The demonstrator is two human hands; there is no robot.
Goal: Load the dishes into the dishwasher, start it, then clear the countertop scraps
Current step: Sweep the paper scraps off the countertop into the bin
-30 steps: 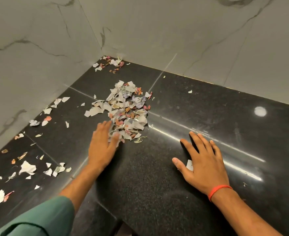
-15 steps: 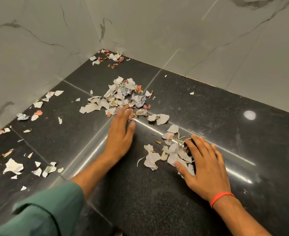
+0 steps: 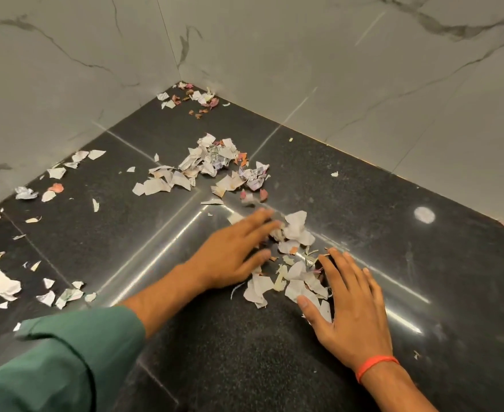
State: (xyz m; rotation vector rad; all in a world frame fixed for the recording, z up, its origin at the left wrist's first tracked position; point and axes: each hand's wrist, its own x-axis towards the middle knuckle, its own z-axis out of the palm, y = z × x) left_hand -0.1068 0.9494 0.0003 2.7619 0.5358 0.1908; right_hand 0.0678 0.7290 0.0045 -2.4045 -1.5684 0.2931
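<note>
Torn white and pinkish paper scraps litter the black countertop. A large heap of scraps lies in the middle. A smaller swept pile sits between my hands. My left hand lies flat on the counter, fingers straight and blurred, touching the smaller pile from the left. Flat on the counter on the pile's right side is my right hand, fingers spread, its edge against the scraps and a few pieces under the fingers. Neither hand grips anything.
More scraps lie in the back corner and along the left wall, with a loose cluster at the front left. Marble-patterned walls close the counter on two sides. A pale round spot marks the right part.
My left hand has swept rightward from the big heap, dragging scraps toward my right hand. The small pile between the hands has grown. My right hand has stayed nearly in place.
</note>
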